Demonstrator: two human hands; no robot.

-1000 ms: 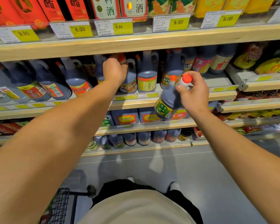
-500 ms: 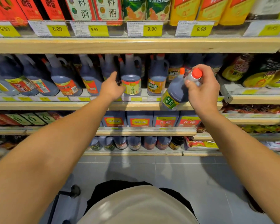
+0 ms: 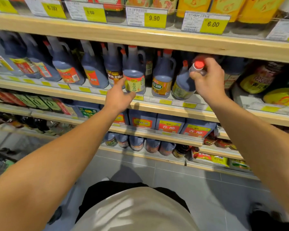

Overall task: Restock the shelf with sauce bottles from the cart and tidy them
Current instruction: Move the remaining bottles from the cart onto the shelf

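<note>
The left hand (image 3: 118,95) is held with fingers loose at the shelf (image 3: 157,108) edge, fingertips touching a yellow-labelled bottle (image 3: 134,75). A dark sauce bottle (image 3: 183,84) is gripped by its red-capped neck in the right hand (image 3: 208,80), base on the shelf, long axis tilted, cap leaning right, just beside an upright neighbour bottle (image 3: 163,79).

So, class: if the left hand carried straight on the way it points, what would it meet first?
Most likely the yellow-labelled bottle just ahead of the left hand; whether they already touch is unclear.
</note>
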